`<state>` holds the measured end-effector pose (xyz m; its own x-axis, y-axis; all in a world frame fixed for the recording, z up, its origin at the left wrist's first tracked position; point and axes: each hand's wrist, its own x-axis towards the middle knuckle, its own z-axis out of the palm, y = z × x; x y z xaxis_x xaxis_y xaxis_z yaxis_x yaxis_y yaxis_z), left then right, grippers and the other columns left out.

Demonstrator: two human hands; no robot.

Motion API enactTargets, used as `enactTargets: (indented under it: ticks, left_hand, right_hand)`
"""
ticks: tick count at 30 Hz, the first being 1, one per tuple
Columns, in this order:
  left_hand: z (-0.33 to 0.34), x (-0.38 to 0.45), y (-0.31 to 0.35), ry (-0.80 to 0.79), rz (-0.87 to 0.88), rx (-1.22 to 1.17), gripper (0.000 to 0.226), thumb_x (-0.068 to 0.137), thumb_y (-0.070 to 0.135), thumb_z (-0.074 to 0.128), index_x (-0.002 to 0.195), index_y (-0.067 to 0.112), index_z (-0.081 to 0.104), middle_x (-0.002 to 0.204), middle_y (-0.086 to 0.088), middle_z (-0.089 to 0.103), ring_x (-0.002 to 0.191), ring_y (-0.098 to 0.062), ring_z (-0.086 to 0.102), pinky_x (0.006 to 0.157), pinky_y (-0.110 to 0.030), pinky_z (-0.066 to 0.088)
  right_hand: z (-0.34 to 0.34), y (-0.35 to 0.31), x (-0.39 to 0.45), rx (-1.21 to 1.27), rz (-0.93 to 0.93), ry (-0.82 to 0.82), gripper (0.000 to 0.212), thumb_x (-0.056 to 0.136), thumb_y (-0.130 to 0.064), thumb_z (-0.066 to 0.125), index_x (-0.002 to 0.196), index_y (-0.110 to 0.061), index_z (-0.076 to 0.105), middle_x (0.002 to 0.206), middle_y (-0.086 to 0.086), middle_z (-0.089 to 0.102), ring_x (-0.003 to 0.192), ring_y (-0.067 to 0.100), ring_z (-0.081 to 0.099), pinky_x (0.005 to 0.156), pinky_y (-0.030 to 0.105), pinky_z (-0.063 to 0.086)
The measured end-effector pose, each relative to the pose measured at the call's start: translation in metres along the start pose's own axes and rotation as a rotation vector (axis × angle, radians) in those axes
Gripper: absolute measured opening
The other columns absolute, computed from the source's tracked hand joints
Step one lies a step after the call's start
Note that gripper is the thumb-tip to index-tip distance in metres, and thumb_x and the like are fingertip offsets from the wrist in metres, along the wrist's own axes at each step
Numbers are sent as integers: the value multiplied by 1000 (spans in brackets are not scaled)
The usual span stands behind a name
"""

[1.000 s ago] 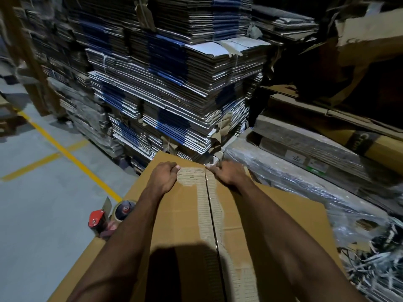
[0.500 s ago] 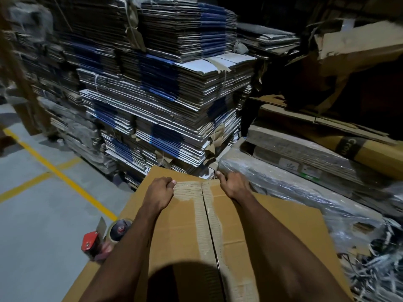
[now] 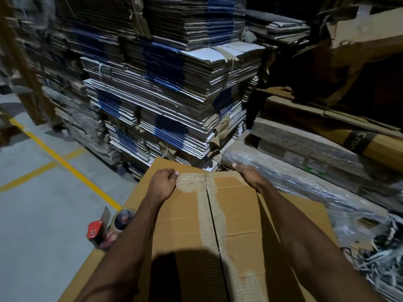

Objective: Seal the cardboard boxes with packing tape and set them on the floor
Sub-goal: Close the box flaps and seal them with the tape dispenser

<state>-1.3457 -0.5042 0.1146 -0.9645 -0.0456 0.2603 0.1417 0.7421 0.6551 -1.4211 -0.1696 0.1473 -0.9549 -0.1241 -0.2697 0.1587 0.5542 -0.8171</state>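
Observation:
A brown cardboard box (image 3: 236, 216) lies in front of me with its two top flaps closed along a centre seam (image 3: 210, 214). Torn, pale strips of paper run down both sides of that seam. My left hand (image 3: 162, 185) grips the far edge of the box just left of the seam, fingers curled over it. My right hand (image 3: 248, 175) holds the far right corner, fingers wrapped over the edge. A tape dispenser (image 3: 104, 229) with a red handle and a roll of tape sits to the left of my left forearm.
The box rests on a wider cardboard surface (image 3: 309, 216). Tall stacks of flattened cartons (image 3: 174, 83) stand right behind it. Plastic-wrapped bundles (image 3: 294, 173) and loose strapping (image 3: 383, 258) crowd the right. Grey floor (image 3: 43, 214) with yellow lines (image 3: 65, 164) lies to the left.
My right hand slid from beside the seam out to the box's far right corner. My left hand stayed on the far edge.

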Motion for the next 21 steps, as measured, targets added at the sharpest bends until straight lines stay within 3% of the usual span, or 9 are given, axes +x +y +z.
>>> enactTargets:
  ticks: [4,7,11,16,19,21]
  left_hand:
    - [-1,1,0,14,-74,-129,34,103,29,58,72,16,62,69,2,59,71,-21,54,66,-33,32]
    - [-3,2,-1,65,-204,-281,20,100,22,65,88,12,76,87,2,73,83,-14,62,73,-28,43]
    - [-3,2,-5,89,-324,-394,29,100,19,66,72,11,68,78,-5,67,77,-18,57,75,-30,40]
    - [-5,2,-6,82,-339,-422,41,100,11,65,61,11,53,65,-2,48,66,-14,42,71,-32,30]
    - [-4,4,-3,106,-308,-343,44,99,11,66,59,18,50,62,0,47,62,-12,41,70,-32,30]
    - [-3,4,-1,108,-281,-303,38,100,15,65,63,14,56,66,-4,55,66,-16,47,73,-32,36]
  right_hand:
    - [3,8,-12,195,-42,2,38,102,-54,58,114,-25,79,106,-1,80,102,23,74,89,36,55]
    - [2,7,-11,178,-46,15,44,97,-61,59,116,-27,79,109,-2,79,101,20,73,94,38,52]
    - [5,5,-12,118,-18,63,51,99,-62,56,117,-20,77,109,-1,76,95,12,68,95,36,46]
    - [4,8,-4,102,96,80,66,83,-84,57,99,-25,82,98,1,80,94,23,74,94,42,53]
    - [8,2,-10,50,-27,174,47,96,-62,61,92,-20,82,86,-2,77,80,14,70,74,30,49]
    - [9,6,-13,40,-172,260,33,97,-48,69,95,-18,83,89,-4,77,81,10,70,72,29,49]
